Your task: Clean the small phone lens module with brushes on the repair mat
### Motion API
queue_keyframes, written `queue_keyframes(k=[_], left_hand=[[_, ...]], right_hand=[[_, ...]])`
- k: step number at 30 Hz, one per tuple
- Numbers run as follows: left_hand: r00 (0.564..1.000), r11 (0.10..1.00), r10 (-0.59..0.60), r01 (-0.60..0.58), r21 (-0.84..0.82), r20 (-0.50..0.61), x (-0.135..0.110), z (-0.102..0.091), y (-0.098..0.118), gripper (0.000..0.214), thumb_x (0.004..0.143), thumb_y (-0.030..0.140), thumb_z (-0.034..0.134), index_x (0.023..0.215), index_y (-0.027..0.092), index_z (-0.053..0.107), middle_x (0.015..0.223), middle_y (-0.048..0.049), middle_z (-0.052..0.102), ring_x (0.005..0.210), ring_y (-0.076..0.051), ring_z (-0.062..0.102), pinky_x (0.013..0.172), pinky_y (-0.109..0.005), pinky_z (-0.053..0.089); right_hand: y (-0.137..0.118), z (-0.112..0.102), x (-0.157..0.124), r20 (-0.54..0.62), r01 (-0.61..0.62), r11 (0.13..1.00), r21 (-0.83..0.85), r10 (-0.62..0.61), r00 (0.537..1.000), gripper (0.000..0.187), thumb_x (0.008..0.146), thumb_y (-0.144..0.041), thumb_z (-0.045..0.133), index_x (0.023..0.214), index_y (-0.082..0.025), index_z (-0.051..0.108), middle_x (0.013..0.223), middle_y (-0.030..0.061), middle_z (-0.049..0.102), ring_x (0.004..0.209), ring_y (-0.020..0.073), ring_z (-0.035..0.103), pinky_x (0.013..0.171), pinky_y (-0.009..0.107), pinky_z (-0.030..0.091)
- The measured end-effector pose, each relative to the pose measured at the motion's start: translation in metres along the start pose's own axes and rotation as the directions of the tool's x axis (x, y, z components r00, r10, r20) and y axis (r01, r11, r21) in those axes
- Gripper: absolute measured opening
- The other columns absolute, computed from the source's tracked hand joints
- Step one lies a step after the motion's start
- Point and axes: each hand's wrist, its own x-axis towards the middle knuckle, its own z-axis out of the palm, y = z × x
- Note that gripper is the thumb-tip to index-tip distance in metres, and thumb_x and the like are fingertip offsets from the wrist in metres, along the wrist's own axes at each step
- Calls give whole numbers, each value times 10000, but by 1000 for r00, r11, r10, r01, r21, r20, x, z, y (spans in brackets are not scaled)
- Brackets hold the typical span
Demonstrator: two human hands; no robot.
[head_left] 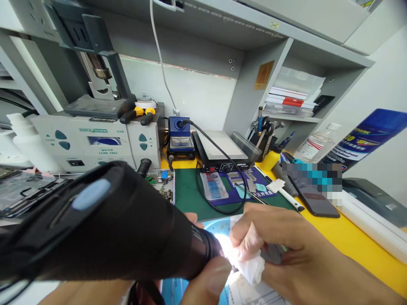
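Note:
A thick black flashlight-like tool (104,237) with a pale blue button fills the left foreground, and its narrow end shines white light. My left hand (208,279) is closed around that lit end, thumb in front and fingertips behind; the tool hides most of the hand. Just right of the light, my right hand (280,241) pinches a crumpled white tissue (251,267). Beneath both hands lies a blue surface (173,290) with a pale printed sheet (246,290) on it. Whatever the tissue touches is hidden by fingers and glare.
Behind stand a hot-air station (104,140), a blue soldering station (181,140) and a heating plate (219,146). A black cable (237,161) loops over the green mat (187,190). Toward the right are tweezers (254,195), a phone (314,197) and a spray can (369,135).

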Motion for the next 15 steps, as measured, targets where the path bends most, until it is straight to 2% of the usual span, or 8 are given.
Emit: queue_keyframes(k=[5,8,11,15], left_hand=[[1000,1000,2,-3,-27,-30,-1,3,7,229,830,353,717,1059,340,703,930,73,801,739,-201,783,658,-284,684],[996,999,11,-15,-44,-91,-2,10,6,173,850,391,689,1011,330,704,910,81,797,730,-180,777,621,-245,670],[993,999,42,-44,-17,-107,-3,12,8,211,833,451,697,1006,331,704,908,88,797,724,-179,774,612,-244,666],[993,998,55,-54,11,-102,-2,10,9,220,812,419,721,1013,334,698,907,93,798,737,-192,777,639,-264,672]], right_hand=[[-2,0,0,-15,-26,1000,3,26,1000,290,753,55,612,837,-222,628,835,-65,665,754,84,611,665,176,464],[-2,0,-1,10,-38,999,1,38,999,388,675,115,596,852,-229,628,878,-73,670,780,84,614,699,175,469],[-1,0,-1,3,-10,1000,-19,10,1000,419,629,143,578,826,-225,614,872,-83,672,789,81,618,711,173,465],[-1,0,0,-15,-4,1000,-9,4,1000,345,708,100,603,833,-221,630,843,-73,670,761,79,612,688,176,467]])
